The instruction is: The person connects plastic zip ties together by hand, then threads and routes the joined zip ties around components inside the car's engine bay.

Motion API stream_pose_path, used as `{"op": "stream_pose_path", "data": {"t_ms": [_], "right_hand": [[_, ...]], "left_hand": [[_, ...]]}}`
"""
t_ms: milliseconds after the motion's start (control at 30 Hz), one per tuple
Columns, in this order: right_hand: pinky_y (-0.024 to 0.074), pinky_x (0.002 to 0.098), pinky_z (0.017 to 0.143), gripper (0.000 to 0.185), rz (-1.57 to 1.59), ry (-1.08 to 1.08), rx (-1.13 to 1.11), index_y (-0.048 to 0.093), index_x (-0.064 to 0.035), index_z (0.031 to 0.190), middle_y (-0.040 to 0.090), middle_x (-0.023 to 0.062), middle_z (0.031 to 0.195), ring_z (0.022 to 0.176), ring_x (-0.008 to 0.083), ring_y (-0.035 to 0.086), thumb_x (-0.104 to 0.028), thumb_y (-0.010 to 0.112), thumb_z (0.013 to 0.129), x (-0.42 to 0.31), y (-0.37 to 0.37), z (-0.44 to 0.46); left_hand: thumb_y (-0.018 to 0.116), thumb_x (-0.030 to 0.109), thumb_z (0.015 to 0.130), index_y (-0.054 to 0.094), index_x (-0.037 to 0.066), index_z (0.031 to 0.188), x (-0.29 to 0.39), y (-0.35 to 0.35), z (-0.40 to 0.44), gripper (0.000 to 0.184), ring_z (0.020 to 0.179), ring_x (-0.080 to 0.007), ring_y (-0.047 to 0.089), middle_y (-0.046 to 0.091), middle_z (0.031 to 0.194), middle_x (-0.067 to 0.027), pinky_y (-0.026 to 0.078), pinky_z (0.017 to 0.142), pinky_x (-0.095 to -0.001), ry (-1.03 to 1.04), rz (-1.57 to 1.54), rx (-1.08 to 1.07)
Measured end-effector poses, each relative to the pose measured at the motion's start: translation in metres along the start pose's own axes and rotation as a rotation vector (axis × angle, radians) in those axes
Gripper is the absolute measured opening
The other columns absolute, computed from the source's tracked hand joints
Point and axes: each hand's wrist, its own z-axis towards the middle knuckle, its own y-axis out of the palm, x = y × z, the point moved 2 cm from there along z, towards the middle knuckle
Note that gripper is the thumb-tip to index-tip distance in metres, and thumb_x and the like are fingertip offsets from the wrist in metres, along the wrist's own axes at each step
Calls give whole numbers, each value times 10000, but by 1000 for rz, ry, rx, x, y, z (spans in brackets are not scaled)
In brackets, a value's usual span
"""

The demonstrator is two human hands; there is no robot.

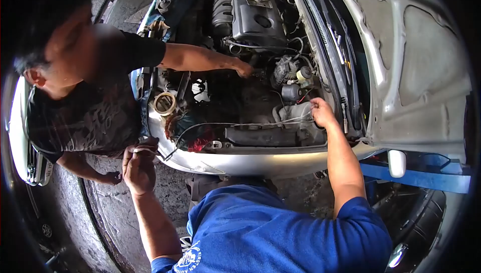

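A long, thin cable (235,123) spans the front of the engine bay, sagging slightly and bending down at its left part. Out beyond the silver fender, my left hand (139,171) is closed around the cable's left portion, with a pale piece showing at the fingertips. My right hand (323,112) pinches the cable at its other side, above a grey cylindrical part (295,113). Close to that hand are a small reservoir with a pale cap (303,74) and a dark round part (291,92). The fingertips of my right hand are partly hidden.
A co-worker in a dark shirt (85,112) leans in from the left, one hand (244,67) inside the bay near the engine cover (258,20). A round tan ring (165,103) lies by the front. The raised hood (421,57) and a blue lift arm (416,173) are at right.
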Motion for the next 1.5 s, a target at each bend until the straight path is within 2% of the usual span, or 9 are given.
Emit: {"op": "stream_pose_path", "data": {"t_ms": [133, 267, 367, 500, 633, 1033, 1133, 1300, 1500], "right_hand": [[496, 324, 797, 274, 42, 121, 3, 619, 17, 1100, 669, 167, 980, 879, 227, 643, -64, 582, 840, 36, 15, -12], [483, 273, 665, 255, 202, 145, 32, 605, 20, 1089, 643, 88, 875, 744, 130, 590, -37, 585, 841, 64, 23, -16], [449, 232, 593, 207, 262, 291, 43, 604, 15, 1054, 612, 34, 790, 672, 73, 546, -35, 591, 853, 53, 21, -18], [468, 250, 642, 189, 316, 339, 73, 610, 25, 1029, 625, 44, 811, 713, 96, 566, -35, 600, 850, 49, 20, -21], [458, 236, 645, 178, 391, 257, 107, 609, 24, 1012, 608, 36, 797, 705, 87, 556, 44, 576, 838, 58, 25, -27], [505, 269, 667, 235, 413, 162, 215, 613, -6, 1009, 642, 63, 777, 707, 134, 621, 53, 577, 784, 50, 18, -36], [515, 277, 658, 212, 279, 120, 194, 631, -1, 985, 662, 81, 771, 693, 156, 642, 23, 600, 776, 34, 3, -29], [521, 305, 630, 246, 247, 77, 184, 629, -5, 992, 663, 89, 760, 662, 197, 651, 21, 613, 748, 40, 5, -28], [521, 309, 642, 255, 247, 53, 191, 623, -6, 1004, 662, 89, 756, 662, 204, 650, 16, 618, 750, 39, 3, -29]], "left_hand": [[469, 142, 913, 545, -4, 992, -46, 4, 31, 183, 776, -228, 620, 651, 874, -153, 495, 769, -342, -216, -92, 115], [477, 138, 935, 578, 30, 960, -91, 12, 65, 150, 579, -93, 449, 529, 706, -22, 374, 548, -219, -419, 237, 261], [459, 96, 920, 583, 6, 961, -140, 7, 87, 158, 707, -117, 493, 550, 748, -17, 419, 631, -287, -150, 631, 158], [491, 54, 851, 554, -7, 906, -150, 32, 103, 103, 692, -382, 561, 571, 765, -205, 453, 646, -397, 168, 1397, -223], [531, 60, 844, 578, -15, 915, -184, 21, 92, 114, 659, -419, 569, 593, 785, -216, 474, 608, -463, -52, 1388, -293], [539, 154, 813, 606, -33, 879, -218, -16, 76, 209, 658, -399, 606, 623, 778, -212, 493, 655, -458, -32, 1587, -403], [569, 131, 787, 608, -26, 957, -216, 10, 105, 235, 757, -377, 618, 627, 867, -210, 510, 699, -439, -157, 1654, -770], [618, 92, 743, 610, -14, 1087, -371, 156, 327, 360, 923, -341, 638, 633, 1015, -207, 538, 773, -407, -51, 1353, -1981], [579, 95, 757, 645, -24, 946, -414, 148, 339, 232, 837, -355, 653, 648, 887, -223, 553, 733, -425, 201, 1236, -2006]]}}
